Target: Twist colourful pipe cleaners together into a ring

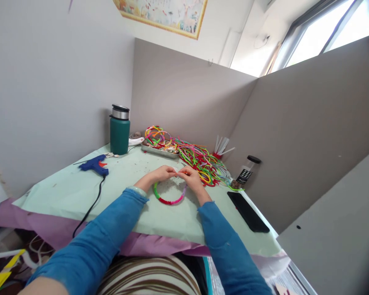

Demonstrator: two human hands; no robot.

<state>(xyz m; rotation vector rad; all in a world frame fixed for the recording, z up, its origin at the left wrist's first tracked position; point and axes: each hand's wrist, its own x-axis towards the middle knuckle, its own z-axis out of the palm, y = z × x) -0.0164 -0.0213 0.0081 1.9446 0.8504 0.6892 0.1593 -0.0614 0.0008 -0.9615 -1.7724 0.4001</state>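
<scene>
A ring of fuzzy pipe cleaner (171,202), with green, red, pink and lilac stretches, hangs or rests just over the pale green cloth. At its far side my left hand (163,173) is closed in a pinch. My right hand (190,177) pinches from the other side, and the fingertips of both hands meet there. The part of the ring between the fingertips is mostly hidden; a little red or orange shows. Right behind my right hand lies a heap of loose, many-coloured pipe cleaners (197,153).
A blue glue gun (95,164) with a black cord lies left. Farther back stand a green bottle (119,133) and a metal tray (162,153) holding coloured rings and scraps. To the right are white sticks (222,145), a black-lidded jar (246,171) and a black phone (247,213). Grey panels enclose the table.
</scene>
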